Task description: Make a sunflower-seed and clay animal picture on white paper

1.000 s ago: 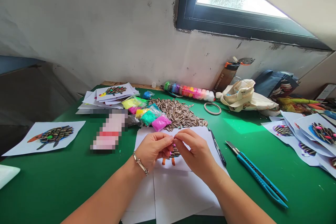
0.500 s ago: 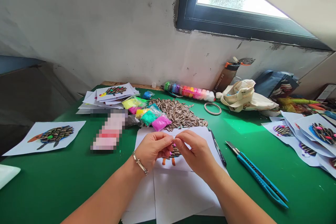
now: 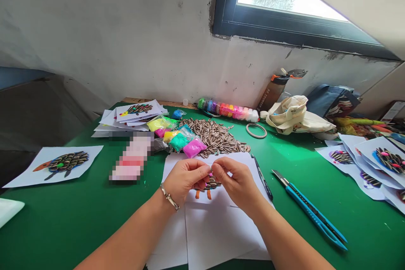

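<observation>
My left hand (image 3: 186,178) and my right hand (image 3: 236,181) meet fingertip to fingertip above white paper. Both are closed in a pinch, thumbs against forefingers. A tiny bit shows between the fingertips, too small to name. Partly hidden beneath my hands is a seed picture (image 3: 212,184), striped sunflower seeds with pink spots and two orange legs. It lies on several white sheets (image 3: 221,232). Just beyond the paper are a heap of sunflower seeds (image 3: 215,135) and bags of coloured clay, a magenta one (image 3: 194,147) nearest.
A blue utility knife (image 3: 313,215), blade out, lies at right, with a black pen (image 3: 262,177) beside the paper. Finished-looking seed pictures lie left (image 3: 68,164) and in a pile at right (image 3: 390,160). Behind are a roll of tape (image 3: 256,125), clay tubs (image 3: 229,109) and a cloth bag (image 3: 289,114).
My fingertips have shifted slightly, the right hand a little to the right and the left fingers a touch too. Both remain pinched over the picture; everything else looks the same.
</observation>
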